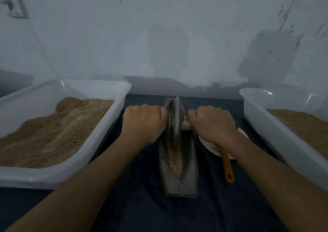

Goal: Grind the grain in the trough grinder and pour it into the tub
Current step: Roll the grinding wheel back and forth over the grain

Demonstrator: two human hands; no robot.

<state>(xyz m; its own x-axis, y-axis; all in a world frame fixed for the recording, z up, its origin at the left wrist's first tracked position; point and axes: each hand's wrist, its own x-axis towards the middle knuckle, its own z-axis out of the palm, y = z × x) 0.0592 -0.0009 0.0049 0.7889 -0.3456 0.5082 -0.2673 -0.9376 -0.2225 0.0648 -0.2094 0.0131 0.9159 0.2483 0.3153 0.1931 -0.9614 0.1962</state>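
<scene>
Reaching forward from the bottom edge, two bare forearms crossed a dark cloth point(142, 205) that covered the table. Nearest on the cloth sat the near end of the trough grinder point(179, 183), a narrow grey boat-shaped trough running away from the person, with a strip of grain point(175, 160) lying in its channel. Just right of it lay a yellow-handled utensil point(228, 167), handle toward the person, its head resting on a white plate point(211, 147) partly hidden under the right wrist. Farther along the trough stood the grinding wheel point(174, 119), upright on edge in the channel. The left hand point(143, 123) was on the wheel's left side, fingers curled tight around the axle handle there, handle itself hidden. The right hand point(212, 123) gripped the pale axle handle point(185, 124) on the right side, fingers wrapped together over it. Left of the arms, a large white tub point(99, 137) held a heaped mound of brown grain. On the right, a second white tub point(262, 125) held a flatter layer of finer tan material, partly cut off by the frame. Beyond everything, a pale stained wall point(159, 36) with a thin cable at far left
</scene>
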